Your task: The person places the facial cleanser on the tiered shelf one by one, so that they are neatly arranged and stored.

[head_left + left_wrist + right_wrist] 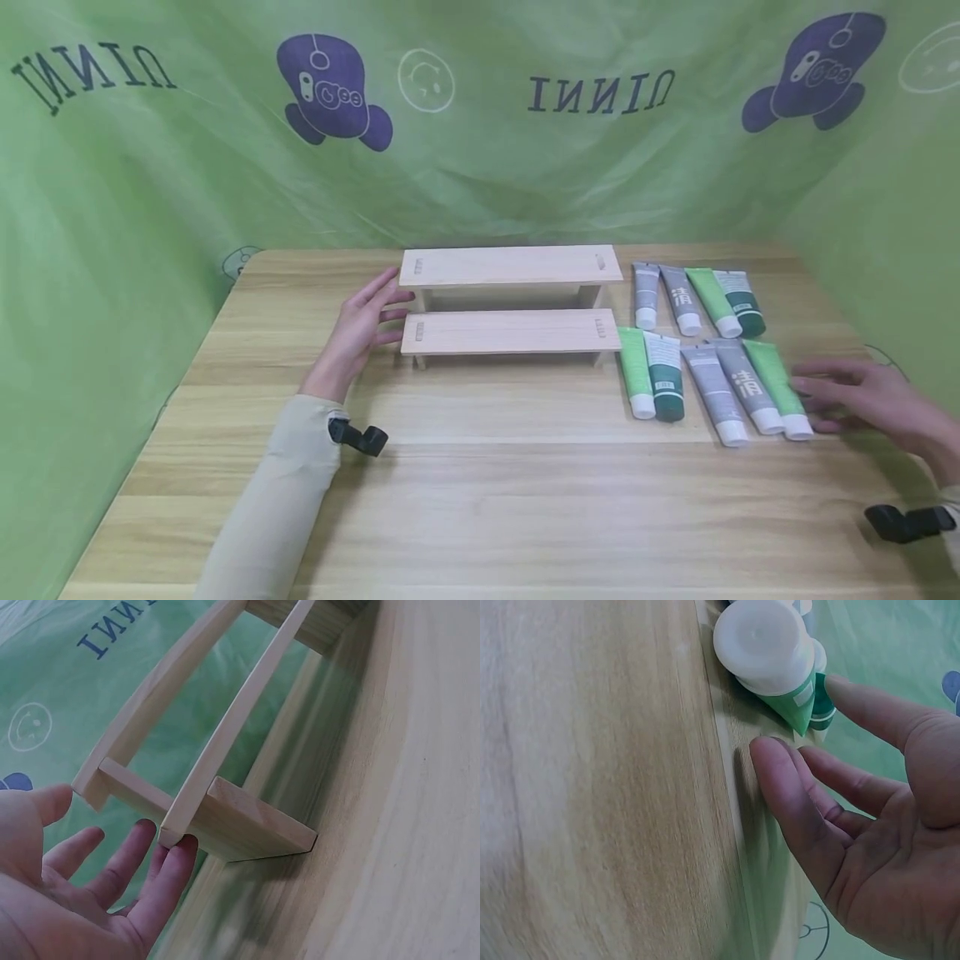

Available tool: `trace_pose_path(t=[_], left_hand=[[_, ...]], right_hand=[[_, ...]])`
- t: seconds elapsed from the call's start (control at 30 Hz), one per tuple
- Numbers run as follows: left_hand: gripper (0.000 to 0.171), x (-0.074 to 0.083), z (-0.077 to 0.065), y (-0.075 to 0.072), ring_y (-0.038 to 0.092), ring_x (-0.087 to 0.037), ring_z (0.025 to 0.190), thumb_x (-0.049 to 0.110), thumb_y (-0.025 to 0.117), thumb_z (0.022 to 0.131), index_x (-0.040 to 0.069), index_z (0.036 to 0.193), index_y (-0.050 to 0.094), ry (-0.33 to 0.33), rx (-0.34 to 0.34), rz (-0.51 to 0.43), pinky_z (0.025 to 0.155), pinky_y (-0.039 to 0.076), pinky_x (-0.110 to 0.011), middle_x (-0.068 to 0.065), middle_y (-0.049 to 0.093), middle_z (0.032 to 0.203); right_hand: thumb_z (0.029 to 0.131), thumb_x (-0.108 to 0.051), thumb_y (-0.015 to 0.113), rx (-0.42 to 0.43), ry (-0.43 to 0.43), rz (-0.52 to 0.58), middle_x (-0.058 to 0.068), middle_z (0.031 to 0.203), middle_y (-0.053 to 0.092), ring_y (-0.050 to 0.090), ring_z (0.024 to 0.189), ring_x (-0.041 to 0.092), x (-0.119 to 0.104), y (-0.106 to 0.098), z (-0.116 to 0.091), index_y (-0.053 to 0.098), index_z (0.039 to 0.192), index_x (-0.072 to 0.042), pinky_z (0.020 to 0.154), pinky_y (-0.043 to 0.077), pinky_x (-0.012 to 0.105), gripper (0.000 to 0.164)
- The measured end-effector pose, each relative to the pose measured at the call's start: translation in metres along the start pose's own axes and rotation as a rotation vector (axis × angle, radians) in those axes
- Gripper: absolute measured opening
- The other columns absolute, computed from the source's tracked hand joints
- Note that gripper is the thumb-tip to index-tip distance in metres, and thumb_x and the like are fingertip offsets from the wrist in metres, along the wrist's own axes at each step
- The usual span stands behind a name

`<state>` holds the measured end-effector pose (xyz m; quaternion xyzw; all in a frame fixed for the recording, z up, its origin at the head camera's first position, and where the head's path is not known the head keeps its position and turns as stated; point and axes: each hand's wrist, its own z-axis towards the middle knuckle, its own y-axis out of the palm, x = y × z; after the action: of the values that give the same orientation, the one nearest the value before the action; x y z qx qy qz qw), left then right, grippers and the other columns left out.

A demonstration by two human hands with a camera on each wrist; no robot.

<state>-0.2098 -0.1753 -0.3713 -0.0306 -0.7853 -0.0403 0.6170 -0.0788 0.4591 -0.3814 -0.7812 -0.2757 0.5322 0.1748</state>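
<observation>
With left hand (363, 325) and right hand (862, 396) unclenched, the shelf (510, 332) (fingertip-touched) could be skewed near the desk's (487, 500) back edge by left-end pressure.

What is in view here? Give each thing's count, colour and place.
Shelves: two, pale wood, stepped, at the table's back middle
Tubes: nine; four grey, three green, two white and dark green; two rows, right of the shelves
Table: one, light wood, below
Backdrop: one, printed green, behind and beside
Wrist devices: two, black, on wrists
Sleeves: two, beige, on forearms
Left hand: one, bare, at the shelves' left ends
Right hand: one, bare, beside the rightmost green tube
</observation>
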Motion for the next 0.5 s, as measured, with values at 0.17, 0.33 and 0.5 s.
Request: trace_pose_path(t=[0.17, 0.33, 0.5], left_hand=[[0.055, -0.0011, 0.0014, 0.0005, 0.051, -0.036, 0.131, 0.043, 0.05, 0.105, 0.028, 0.157, 0.036, 0.006, -0.014, -0.015, 0.102, 0.049, -0.052, -0.019, 0.049, 0.147], [0.055, -0.0009, 0.0016, 0.0027, 0.051, -0.036, 0.131, 0.039, 0.051, 0.106, 0.026, 0.157, 0.036, 0.006, -0.019, -0.017, 0.102, 0.049, -0.052, -0.019, 0.048, 0.148], [0.055, -0.0005, 0.0004, 0.0052, 0.051, -0.036, 0.131, 0.038, 0.051, 0.106, 0.024, 0.157, 0.035, 0.0, -0.016, -0.021, 0.102, 0.049, -0.052, -0.018, 0.048, 0.148]], right_hand=[[0.103, -0.024, 0.061, -0.012, -0.012, -0.065, 0.02, 0.11, 0.067, 0.067, 0.083, 0.012, -0.0033, 0.0023, 0.0012, 0.033, 0.142, 0.02, 0.069, 0.062, 0.037, 0.065], [0.103, -0.026, 0.061, -0.019, -0.029, -0.117, 0.03, 0.115, 0.064, 0.067, 0.084, 0.012, -0.0065, 0.0048, 0.0008, 0.033, 0.142, 0.021, 0.068, 0.062, 0.036, 0.067], [0.102, -0.024, 0.062, -0.018, -0.026, -0.105, 0.028, 0.111, 0.065, 0.068, 0.082, 0.013, -0.0095, 0.0078, -0.0009, 0.032, 0.141, 0.023, 0.068, 0.062, 0.037, 0.068]])
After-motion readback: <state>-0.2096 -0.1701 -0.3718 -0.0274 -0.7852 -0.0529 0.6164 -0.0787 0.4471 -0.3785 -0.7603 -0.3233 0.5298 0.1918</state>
